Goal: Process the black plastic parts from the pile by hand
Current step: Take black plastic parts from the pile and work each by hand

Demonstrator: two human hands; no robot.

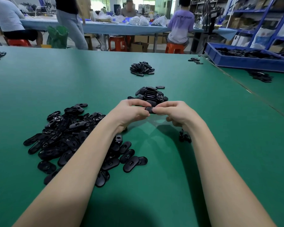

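Black plastic part (150, 109) sits pinched between our 2 hands above the green table (203, 145), long axis left-right; left hand (129, 112) and right hand (172, 112) curl fingertips on opposite ends. Pile (69, 136) lies nearer left.

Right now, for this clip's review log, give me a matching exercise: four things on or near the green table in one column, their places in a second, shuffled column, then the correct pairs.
Things
1. Large pile of black plastic parts
2. Blue bin
3. Single black plastic part
4. Small pile of black plastic parts

Places
A. Far right, at the table edge
B. Pinched between left hand and right hand
C. Under and beside the left forearm
D. Far centre of the green table

Pairs: 1-C, 2-A, 3-B, 4-D
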